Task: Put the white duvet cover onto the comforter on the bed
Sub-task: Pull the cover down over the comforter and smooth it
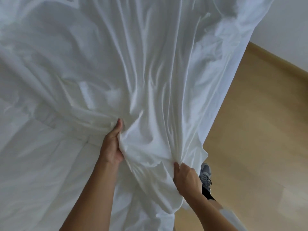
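1. Now we see the cover (133,64) filling most of the view, stretched in long folds from our hands up toward 12 o'clock.
2. Our left hand (112,145), at 7 o'clock just below centre, grips a bunch of it, thumb on top and fingers curled beneath.
3. Our right hand (186,177), at 5 o'clock, pinches another gathered fold tight.
4. More white bedding (33,164) lies at 8 o'clock; we cannot tell which layer.
5. Wooden floor (258,130) shows at 3 o'clock, a grey shoe (205,175) just beside our right hand, and a wall (286,22) at 2 o'clock.

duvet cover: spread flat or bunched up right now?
Bunched, not flat. The left hand and right hand each grip gathered folds of the duvet cover; long creases fan away from both grips.
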`<action>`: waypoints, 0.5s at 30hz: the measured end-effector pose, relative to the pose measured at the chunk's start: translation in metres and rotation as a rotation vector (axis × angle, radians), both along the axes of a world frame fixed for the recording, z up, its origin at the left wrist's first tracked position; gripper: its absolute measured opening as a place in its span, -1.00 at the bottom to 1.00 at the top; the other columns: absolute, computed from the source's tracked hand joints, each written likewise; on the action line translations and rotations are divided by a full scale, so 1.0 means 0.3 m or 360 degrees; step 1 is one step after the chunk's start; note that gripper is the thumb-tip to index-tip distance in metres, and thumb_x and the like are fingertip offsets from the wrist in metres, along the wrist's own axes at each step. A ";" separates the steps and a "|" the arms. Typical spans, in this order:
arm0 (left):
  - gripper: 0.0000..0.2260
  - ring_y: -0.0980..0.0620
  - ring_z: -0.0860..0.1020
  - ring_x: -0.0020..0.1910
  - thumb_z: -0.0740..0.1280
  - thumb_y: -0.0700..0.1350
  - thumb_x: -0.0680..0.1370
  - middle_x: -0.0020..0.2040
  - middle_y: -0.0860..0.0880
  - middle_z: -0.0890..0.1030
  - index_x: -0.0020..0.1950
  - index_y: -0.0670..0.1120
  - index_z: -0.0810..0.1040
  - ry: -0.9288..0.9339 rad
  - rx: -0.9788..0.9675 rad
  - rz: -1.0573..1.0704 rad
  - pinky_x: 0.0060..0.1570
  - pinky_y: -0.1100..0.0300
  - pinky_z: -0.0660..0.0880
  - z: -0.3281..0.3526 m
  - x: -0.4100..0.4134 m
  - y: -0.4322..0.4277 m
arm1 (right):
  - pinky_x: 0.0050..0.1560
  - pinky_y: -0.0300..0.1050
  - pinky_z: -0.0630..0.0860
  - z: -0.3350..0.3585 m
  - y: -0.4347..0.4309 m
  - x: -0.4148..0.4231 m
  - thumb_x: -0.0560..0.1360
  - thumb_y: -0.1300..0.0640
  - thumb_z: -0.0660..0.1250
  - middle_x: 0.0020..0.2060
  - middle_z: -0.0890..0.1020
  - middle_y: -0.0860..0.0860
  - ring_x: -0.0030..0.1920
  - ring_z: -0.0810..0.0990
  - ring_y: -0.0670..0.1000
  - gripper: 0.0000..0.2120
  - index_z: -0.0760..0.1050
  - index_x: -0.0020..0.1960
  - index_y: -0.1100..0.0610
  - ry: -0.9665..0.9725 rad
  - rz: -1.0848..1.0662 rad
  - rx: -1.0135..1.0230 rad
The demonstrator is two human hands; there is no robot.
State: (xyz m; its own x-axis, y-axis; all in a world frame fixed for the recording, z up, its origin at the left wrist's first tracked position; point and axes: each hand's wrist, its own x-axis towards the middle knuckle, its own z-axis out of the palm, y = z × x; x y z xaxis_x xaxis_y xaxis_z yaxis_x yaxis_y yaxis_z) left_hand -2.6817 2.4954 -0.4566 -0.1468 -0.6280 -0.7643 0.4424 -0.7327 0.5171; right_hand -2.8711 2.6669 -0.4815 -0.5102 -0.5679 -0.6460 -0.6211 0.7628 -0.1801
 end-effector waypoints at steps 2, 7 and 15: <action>-0.53 -0.22 0.60 0.26 0.45 0.04 0.51 0.29 -0.21 0.62 0.34 -0.18 0.60 -0.0082 0.0029 -0.0016 0.19 -0.14 0.57 -0.016 0.011 0.024 | -0.20 -0.03 0.41 0.002 -0.021 -0.010 0.69 -0.17 -0.03 -0.28 0.47 -0.02 -0.23 0.45 0.09 -0.63 0.33 -0.11 0.03 -0.0010 -0.0053 -0.0005; -0.63 -0.28 0.62 0.20 0.41 -0.04 0.57 0.21 -0.26 0.65 0.32 -0.20 0.59 -0.0331 0.0406 0.0020 0.24 -0.29 0.52 -0.092 0.111 0.166 | 0.01 0.07 0.47 0.023 -0.073 0.066 0.57 0.02 0.33 0.13 0.52 0.17 0.07 0.52 0.23 -0.61 0.34 0.31 0.16 0.0165 -0.0139 -0.0735; -0.72 -0.26 0.64 0.13 0.41 -0.17 0.59 0.16 -0.29 0.65 0.25 -0.27 0.59 -0.0725 0.0371 0.0212 0.23 -0.26 0.53 -0.092 0.115 0.221 | 0.09 0.03 0.43 0.010 -0.155 0.116 0.43 -0.20 0.45 0.15 0.51 0.04 0.12 0.46 0.16 -0.43 0.42 0.35 -0.03 0.0132 0.0445 -0.0493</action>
